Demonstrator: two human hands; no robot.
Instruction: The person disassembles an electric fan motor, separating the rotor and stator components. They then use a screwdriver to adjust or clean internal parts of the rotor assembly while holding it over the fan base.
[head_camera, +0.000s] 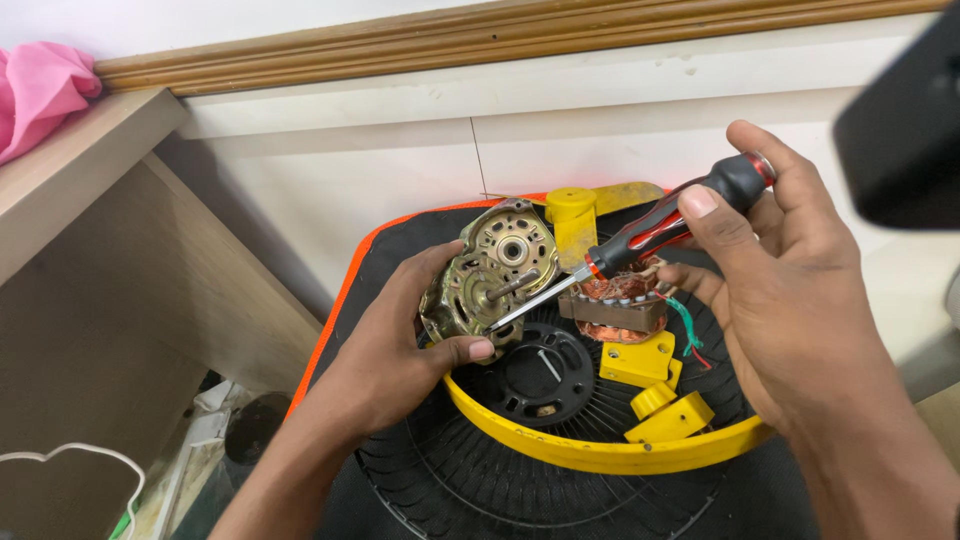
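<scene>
My left hand (400, 345) grips a brass-coloured metal motor housing (492, 270) with a shaft sticking out of its middle, held tilted above a black fan grill. My right hand (790, 290) holds a screwdriver with a black and red handle (672, 218). The screwdriver's metal tip touches the housing's lower edge near my left thumb. Behind the screwdriver's shaft sits a stator with copper windings (620, 305) and red and green wires.
A black wire fan grill with a yellow rim (590, 455) lies on a black seat with an orange edge (345, 290). Yellow plastic parts (655, 385) rest in the grill. A wooden cabinet (120, 300) stands left, a pink cloth (40, 90) on top. A dark blurred object (905, 120) fills the upper right.
</scene>
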